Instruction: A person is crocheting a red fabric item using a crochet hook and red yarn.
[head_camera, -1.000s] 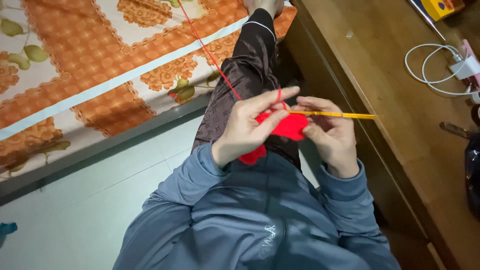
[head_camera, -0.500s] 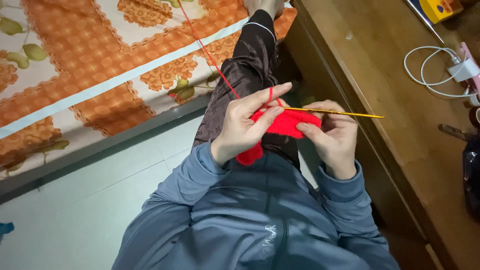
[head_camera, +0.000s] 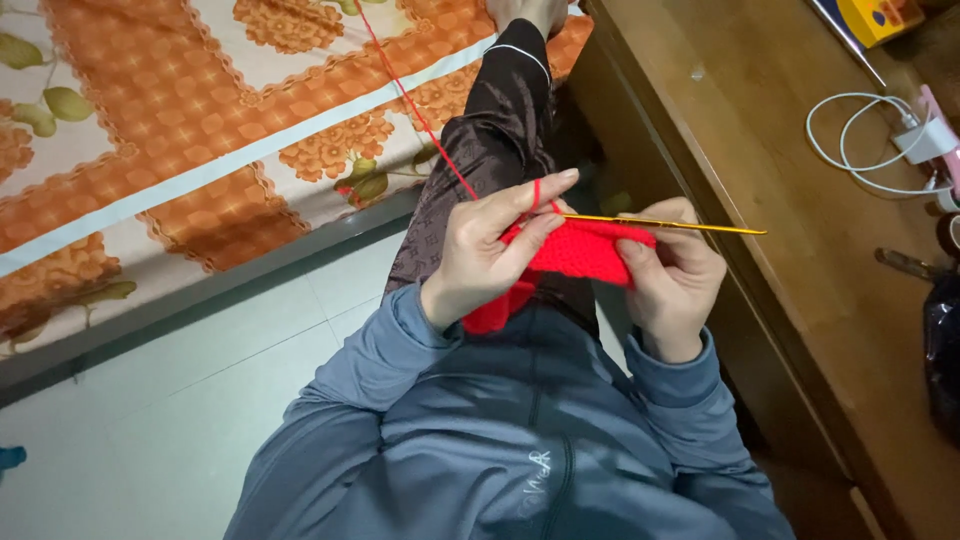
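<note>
My left hand (head_camera: 485, 250) pinches the near edge of a red crocheted piece (head_camera: 575, 252) and carries the red yarn strand (head_camera: 420, 115) over its index finger. That strand runs up and away across the bed. My right hand (head_camera: 672, 275) grips a thin yellow crochet hook (head_camera: 690, 224) and the right side of the red piece. The hook lies level, its tip at the top edge of the work near my left fingers. Both hands hover above my lap, over dark patterned trousers (head_camera: 500, 120).
A bed with an orange floral cover (head_camera: 190, 130) lies to the left. A wooden table (head_camera: 790, 200) on the right holds a white cable with charger (head_camera: 880, 140), a yellow box (head_camera: 880, 15) and a dark bag (head_camera: 940, 350). Pale floor tiles (head_camera: 150, 420) show below.
The hook has slid a little left into the work, and my hands with the red piece have shifted slightly. The left index finger keeps the yarn raised.
</note>
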